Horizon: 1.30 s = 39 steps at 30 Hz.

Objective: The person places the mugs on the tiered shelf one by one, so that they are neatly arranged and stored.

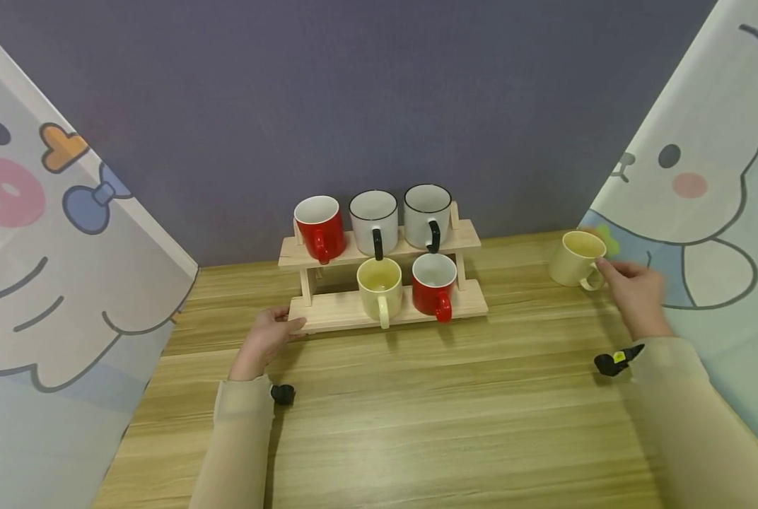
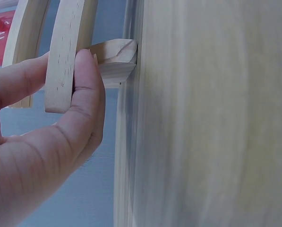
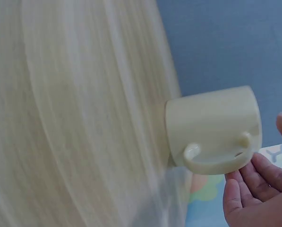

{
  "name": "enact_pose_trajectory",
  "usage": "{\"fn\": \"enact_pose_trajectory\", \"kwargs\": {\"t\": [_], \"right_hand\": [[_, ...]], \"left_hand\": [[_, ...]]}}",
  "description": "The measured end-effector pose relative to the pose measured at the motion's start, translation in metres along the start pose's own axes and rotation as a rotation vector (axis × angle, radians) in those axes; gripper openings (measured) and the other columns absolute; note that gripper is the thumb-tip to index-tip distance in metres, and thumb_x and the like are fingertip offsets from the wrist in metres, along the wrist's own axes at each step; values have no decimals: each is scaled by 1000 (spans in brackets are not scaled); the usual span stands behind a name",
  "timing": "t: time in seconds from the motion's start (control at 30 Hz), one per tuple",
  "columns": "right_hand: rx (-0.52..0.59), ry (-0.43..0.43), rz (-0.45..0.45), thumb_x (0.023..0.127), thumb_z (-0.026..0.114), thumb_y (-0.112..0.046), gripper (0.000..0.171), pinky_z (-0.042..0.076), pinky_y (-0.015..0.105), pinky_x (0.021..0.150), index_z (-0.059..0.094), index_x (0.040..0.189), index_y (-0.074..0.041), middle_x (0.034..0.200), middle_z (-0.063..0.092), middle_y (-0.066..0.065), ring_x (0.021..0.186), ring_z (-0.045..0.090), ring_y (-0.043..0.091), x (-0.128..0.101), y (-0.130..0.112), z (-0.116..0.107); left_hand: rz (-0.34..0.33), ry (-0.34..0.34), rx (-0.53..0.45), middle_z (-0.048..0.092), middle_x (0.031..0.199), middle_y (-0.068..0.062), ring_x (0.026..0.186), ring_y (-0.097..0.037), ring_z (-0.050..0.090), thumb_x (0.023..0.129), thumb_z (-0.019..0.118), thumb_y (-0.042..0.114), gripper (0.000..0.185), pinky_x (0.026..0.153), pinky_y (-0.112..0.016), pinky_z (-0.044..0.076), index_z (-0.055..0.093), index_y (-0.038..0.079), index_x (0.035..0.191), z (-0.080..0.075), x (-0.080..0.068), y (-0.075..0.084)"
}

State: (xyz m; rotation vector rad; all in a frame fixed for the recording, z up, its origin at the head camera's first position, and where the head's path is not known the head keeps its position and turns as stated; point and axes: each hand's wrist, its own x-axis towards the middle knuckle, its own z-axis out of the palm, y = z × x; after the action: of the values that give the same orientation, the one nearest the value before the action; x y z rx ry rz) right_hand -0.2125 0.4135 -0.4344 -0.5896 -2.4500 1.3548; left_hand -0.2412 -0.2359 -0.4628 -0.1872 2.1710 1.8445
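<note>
Five mugs racked; left hand (image 1: 266, 341) pinching wooden rack (image 1: 353, 308) edge; right hand (image 1: 633, 291) fingers loose at cream mug (image 1: 576, 259) handle, not yet gripped, unracked.

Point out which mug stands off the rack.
The cream mug at the table's far right, by the right hand. The other cream mug and the red and white ones all sit on the rack.

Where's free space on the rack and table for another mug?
The two-tier wooden rack has a bare lower-left end beside the pale yellow mug on it, by the left hand. The wooden table in front is bare. The upper tier is crowded. The right hand touches the loose pale yellow mug.
</note>
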Motion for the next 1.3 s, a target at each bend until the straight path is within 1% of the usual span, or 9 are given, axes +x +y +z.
{"fn": "enact_pose_trajectory", "kwargs": {"t": [0.17,0.37,0.47,0.57,0.63,0.77,0.9,1.17,1.3], "right_hand": [[-58,-97,20,98,46,-67,91,47,28,70,52,140,14,134,51,29,110,49,31,9,5,1],[12,-157,-15,100,50,-61,81,45,19,72,63,127,13,98,70,-7,99,51,10,18,17,3],[89,-205,-30,101,51,-57,77,46,15,89,60,131,13,89,69,-20,98,52,0,20,22,4],[123,-246,-40,103,48,-56,78,36,30,113,53,137,14,94,69,-22,99,53,-5,20,22,4],[131,-257,-36,102,48,-56,79,29,40,119,53,139,14,96,69,-22,99,54,-7,20,20,5],[153,-269,-42,103,49,-54,72,34,27,115,59,135,11,97,71,-19,98,55,-9,20,18,7],[199,-280,-70,105,51,-47,61,44,10,92,67,127,8,97,73,-15,97,59,-7,17,18,9],[224,-278,-166,105,55,-41,55,49,9,85,70,120,9,96,75,-11,92,66,-1,5,11,13],[377,-350,-180,106,58,-30,42,50,10,85,73,116,8,97,76,-4,92,69,4,-6,-1,13]], "left_hand": [[3,-3,4,39,136,-31,113,-37,57,103,61,6,68,100,-46,53,21,-19,152,-1,0,0],[6,-9,17,39,137,-31,110,-37,59,103,61,6,69,100,-46,53,20,-19,152,0,-1,0],[8,-12,19,40,136,-31,111,-37,59,103,61,6,68,100,-45,53,20,-19,152,1,-1,2],[16,-10,11,42,134,-29,112,-36,57,103,61,6,67,99,-45,54,22,-19,151,1,-2,3],[18,-10,3,42,132,-29,112,-35,57,103,61,5,67,99,-45,54,22,-19,151,1,-2,4],[14,-5,-1,44,131,-28,112,-36,57,103,62,5,65,99,-46,54,24,-19,151,1,-2,3],[19,-6,-4,44,132,-28,114,-38,56,103,62,5,66,99,-46,54,23,-19,151,1,-2,2],[23,0,-4,43,131,-28,111,-36,56,103,62,5,67,99,-45,54,23,-20,151,1,-2,2],[15,-2,-5,42,132,-28,111,-35,56,103,62,5,67,100,-45,53,22,-19,151,0,-2,2]]}}
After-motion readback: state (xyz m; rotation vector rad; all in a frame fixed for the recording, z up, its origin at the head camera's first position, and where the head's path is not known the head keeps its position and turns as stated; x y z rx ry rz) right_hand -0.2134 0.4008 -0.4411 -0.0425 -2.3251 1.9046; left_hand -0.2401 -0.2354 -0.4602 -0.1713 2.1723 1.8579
